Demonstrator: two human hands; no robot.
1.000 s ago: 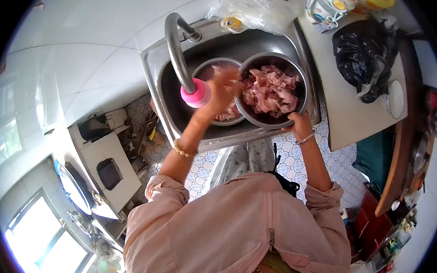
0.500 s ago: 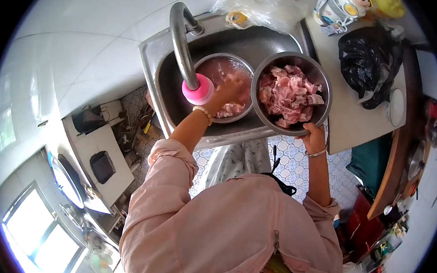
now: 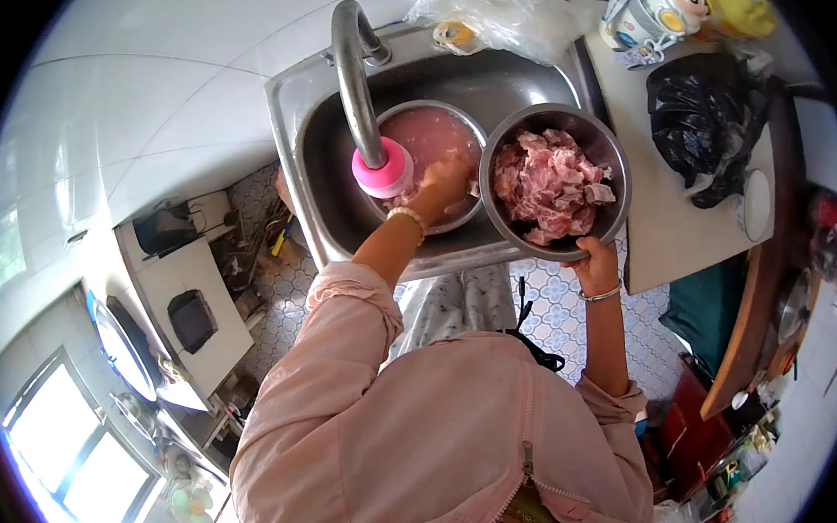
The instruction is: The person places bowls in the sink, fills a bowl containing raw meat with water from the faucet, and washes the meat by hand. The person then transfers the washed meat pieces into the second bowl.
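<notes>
Left hand (image 3: 444,187) in upper-centre basin (image 3: 436,103), finger spread unclear. Right hand (image 3: 598,267) grips bowl (image 3: 601,146) rim, best hold; meat (image 3: 555,188) likely soft, slippery.

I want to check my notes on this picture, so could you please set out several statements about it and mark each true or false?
1. The right hand holds the bowl of meat near its rim. True.
2. A pink fitting is on the end of the tap. True.
3. The left hand rests on the tap. False: it is in the bowl of pinkish water.
4. The black plastic bag lies in the sink. False: it is on the counter.
5. A beaded bracelet circles the left wrist. True.
</notes>
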